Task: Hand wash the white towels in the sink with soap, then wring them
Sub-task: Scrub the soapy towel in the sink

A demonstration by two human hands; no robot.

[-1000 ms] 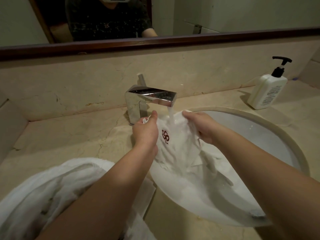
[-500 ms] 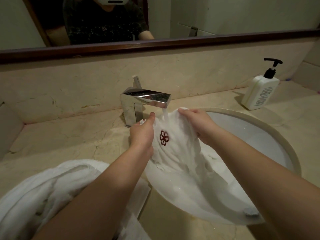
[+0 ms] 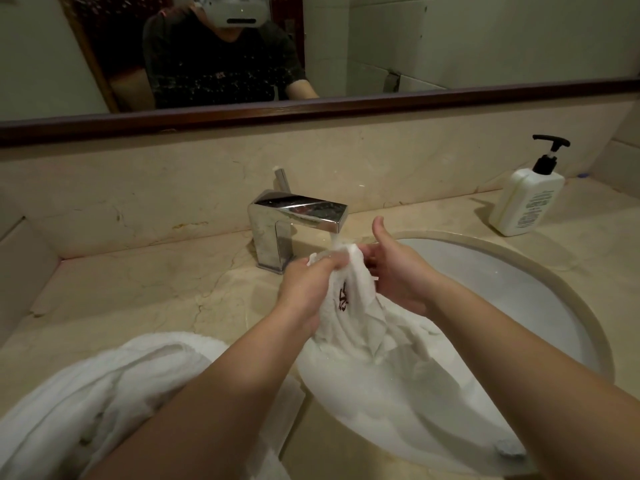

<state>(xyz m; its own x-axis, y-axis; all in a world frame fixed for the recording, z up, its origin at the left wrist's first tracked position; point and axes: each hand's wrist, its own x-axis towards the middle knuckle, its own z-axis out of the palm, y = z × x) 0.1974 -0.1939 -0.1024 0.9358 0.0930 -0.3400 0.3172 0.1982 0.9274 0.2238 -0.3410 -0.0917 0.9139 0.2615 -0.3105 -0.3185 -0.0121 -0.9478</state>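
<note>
Both hands (image 3: 349, 282) have bunched towel (image 3: 349, 317) together under faucet (image 3: 301, 216).

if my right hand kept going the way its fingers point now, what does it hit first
The right hand points left, toward the bunched top of the wet towel, so it would likely meet that first, then the left hand gripping it. Depth is hard to judge from this view.
</note>
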